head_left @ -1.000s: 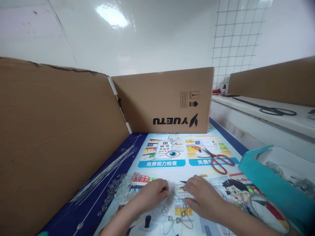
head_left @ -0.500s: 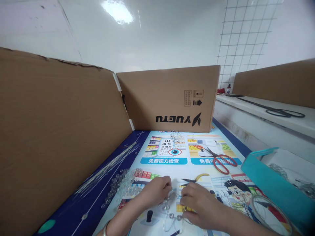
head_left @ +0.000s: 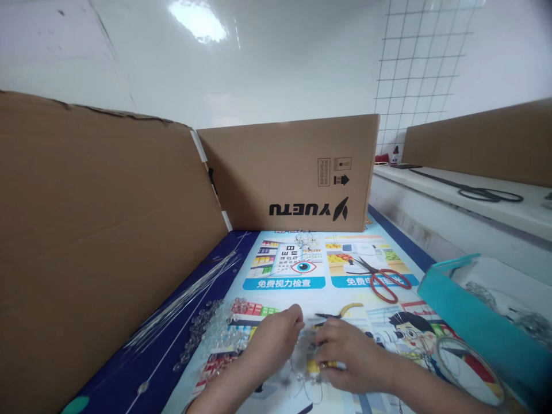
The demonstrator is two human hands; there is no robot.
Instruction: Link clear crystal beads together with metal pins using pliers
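Our left hand (head_left: 281, 332) shifts forward, fingers curled; our right hand (head_left: 346, 352) draws back, loosely bent, baring yellow-handled pliers (head_left: 342, 312); whether either grips beaded wire (head_left: 301, 376), we can't tell.

Nearer me than the one pair of red-handled scissors (head_left: 378, 271), I count my two hands, left hand (head_left: 278, 336) and right hand (head_left: 347, 352), at least one beaded wire piece (head_left: 301, 377), one pair of yellow-handled pliers (head_left: 342, 314) and one pale ring (head_left: 495, 372). Left of those scissors I have one bundle of wires (head_left: 185, 302), one heap of clear beads (head_left: 215, 330) too crowded to number, and one cardboard panel (head_left: 107, 241), with a second panel (head_left: 276, 172) beyond. To their right I count one teal box (head_left: 483, 325), and farther back, one pair of black scissors (head_left: 468, 190), one small bottle (head_left: 395, 156) and a third panel (head_left: 483, 144).
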